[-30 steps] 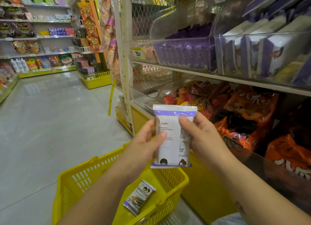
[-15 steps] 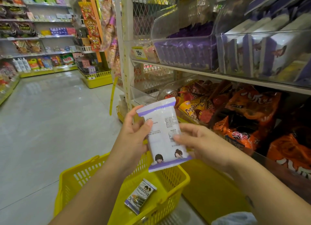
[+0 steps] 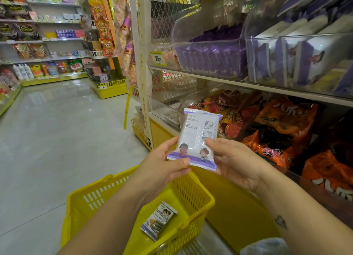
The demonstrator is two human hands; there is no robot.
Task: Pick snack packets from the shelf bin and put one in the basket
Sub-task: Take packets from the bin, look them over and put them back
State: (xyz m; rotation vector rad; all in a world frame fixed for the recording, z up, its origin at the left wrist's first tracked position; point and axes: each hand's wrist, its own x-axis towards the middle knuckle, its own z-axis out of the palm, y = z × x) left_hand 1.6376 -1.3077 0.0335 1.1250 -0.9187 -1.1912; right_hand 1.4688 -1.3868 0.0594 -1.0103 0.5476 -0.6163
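Note:
A white snack packet [image 3: 197,138] with purple ends and two cartoon figures is held upright above the yellow basket [image 3: 99,195]. My left hand [image 3: 162,168] pinches its lower left corner and my right hand [image 3: 235,163] grips its lower right edge. Its printed back faces me. Another small packet [image 3: 158,220] lies flat on the basket's floor. The clear shelf bin [image 3: 298,63] at the upper right holds more white and purple packets standing in rows.
A second clear bin [image 3: 208,56] of purple packets sits left of it. Orange and red snack bags [image 3: 286,132] fill the shelf below. The yellow shelf base [image 3: 235,207] is beside the basket. Grey aisle floor [image 3: 57,140] stretches left toward far shelves.
The packet has been turned from a leftward tilt to a slight rightward lean, and both hands have slid down to grip its bottom end. The basket has not moved.

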